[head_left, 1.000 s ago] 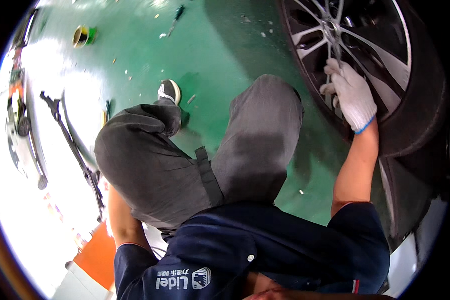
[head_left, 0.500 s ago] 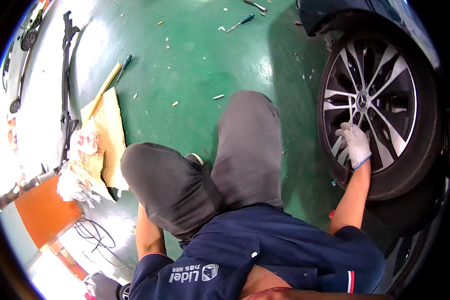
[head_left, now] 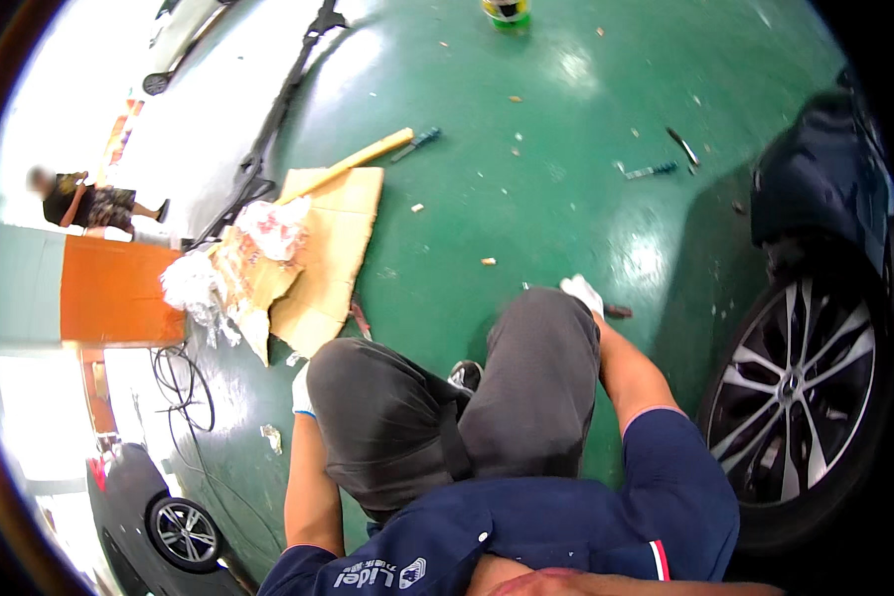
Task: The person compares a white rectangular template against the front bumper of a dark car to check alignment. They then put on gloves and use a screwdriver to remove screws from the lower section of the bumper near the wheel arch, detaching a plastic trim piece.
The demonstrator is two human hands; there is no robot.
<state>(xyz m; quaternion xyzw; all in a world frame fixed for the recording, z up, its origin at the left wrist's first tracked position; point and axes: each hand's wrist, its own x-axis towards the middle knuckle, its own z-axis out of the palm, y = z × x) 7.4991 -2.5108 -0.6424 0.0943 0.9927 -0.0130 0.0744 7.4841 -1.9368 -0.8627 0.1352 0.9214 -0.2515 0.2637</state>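
Note:
My right hand [head_left: 583, 294], in a white glove, is low beside my right knee. The knee hides part of it, and its fingers are too small to read clearly. A short dark reddish handle-like piece [head_left: 618, 311] lies right beside it; I cannot tell whether the hand touches it. Only a strip of my left hand [head_left: 302, 391], gloved in white with a blue cuff, shows past my left knee, its fingers hidden. To the right stands a car wheel [head_left: 789, 385] with silver and black spokes, apart from both hands.
Left of my knees lies a cardboard sheet [head_left: 353, 214] with crumpled plastic [head_left: 191, 283] and a yellow bar [head_left: 358, 164]. A screwdriver [head_left: 652, 171] and a dark tool [head_left: 682, 146] rest ahead. A black cable [head_left: 209, 402], an orange-sided block [head_left: 119, 290] and a person [head_left: 94, 202] are leftward.
My right hand has left the wheel, where it held a thin silver tool at the hub, and dropped beside my right knee. The view has turned left; my left glove now shows partly.

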